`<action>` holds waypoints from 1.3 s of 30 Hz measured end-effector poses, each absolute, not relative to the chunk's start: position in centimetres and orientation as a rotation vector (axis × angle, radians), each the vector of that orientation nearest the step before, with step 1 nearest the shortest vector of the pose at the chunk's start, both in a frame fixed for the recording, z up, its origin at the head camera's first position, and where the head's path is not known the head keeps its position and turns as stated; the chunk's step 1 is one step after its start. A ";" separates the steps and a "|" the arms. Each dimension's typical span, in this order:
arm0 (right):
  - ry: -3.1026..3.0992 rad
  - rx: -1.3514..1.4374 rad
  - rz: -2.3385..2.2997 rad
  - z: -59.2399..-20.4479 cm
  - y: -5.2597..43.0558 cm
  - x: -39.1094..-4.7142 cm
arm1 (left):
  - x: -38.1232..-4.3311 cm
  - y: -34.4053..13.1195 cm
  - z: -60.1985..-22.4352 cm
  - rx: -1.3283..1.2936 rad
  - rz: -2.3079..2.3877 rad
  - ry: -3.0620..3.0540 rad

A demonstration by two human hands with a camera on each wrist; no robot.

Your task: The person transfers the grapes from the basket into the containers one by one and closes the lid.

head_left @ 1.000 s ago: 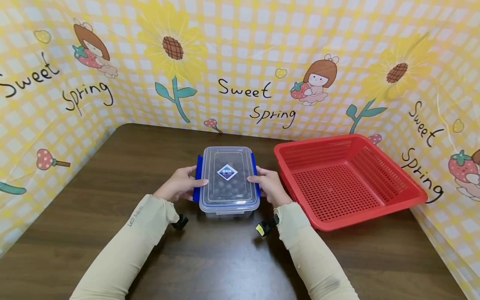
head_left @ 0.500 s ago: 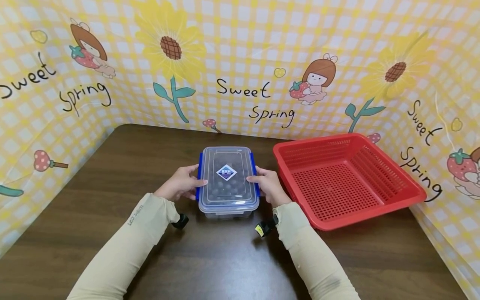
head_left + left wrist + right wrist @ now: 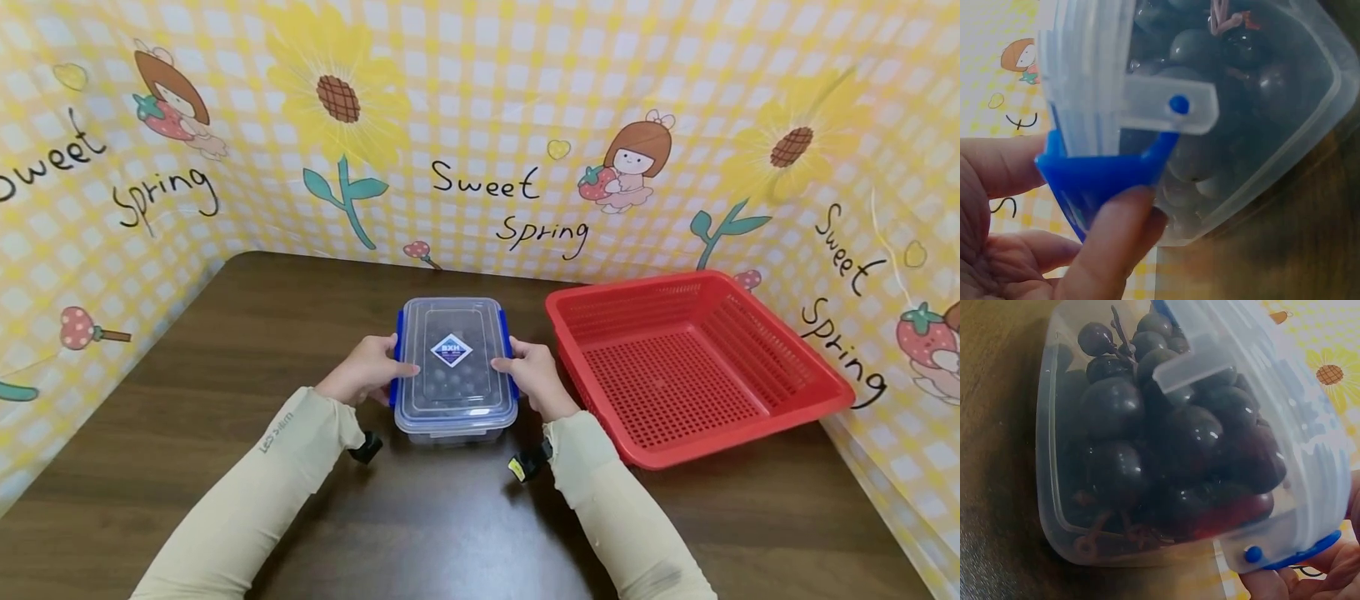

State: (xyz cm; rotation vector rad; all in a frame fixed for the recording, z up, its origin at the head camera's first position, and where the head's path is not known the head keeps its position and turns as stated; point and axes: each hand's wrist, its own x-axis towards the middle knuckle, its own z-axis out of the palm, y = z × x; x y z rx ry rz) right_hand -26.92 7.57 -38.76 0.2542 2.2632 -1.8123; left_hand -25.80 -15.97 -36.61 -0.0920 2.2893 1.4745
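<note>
A clear plastic food container with a lid, blue side latches and a diamond-shaped label sits in the middle of the head view. Dark grapes with stems show through its wall in the right wrist view. My left hand grips its left side, thumb on the lid edge in the head view. Up close, fingers of that hand hold the blue latch. On the opposite side my right hand grips the container, thumb on the lid and fingers by the other blue latch.
A red perforated plastic basket stands to the right, close to my right hand. Beneath everything is a dark brown wooden table. A yellow checked cloth printed with flowers hangs behind and along both sides.
The left blue latch stuck out more a second ago and now lies closer to the container's side. Both hands keep their grip in nearly the same place.
</note>
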 end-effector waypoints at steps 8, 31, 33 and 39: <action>2.282 0.252 -1.817 -38.2 7.7 -26.6 | -25.7 -15.4 -36.2 -0.151 1.490 2.330; 2.690 -0.091 -1.120 -36.6 7.2 -26.1 | -25.4 -15.9 -36.0 0.207 1.038 2.632; 2.751 -0.155 -1.057 -35.9 7.4 -25.5 | -25.0 -16.1 -35.8 0.267 0.933 2.739; 2.922 -0.409 -0.923 -33.3 10.1 -22.8 | -23.5 -17.8 -35.0 0.479 0.747 2.997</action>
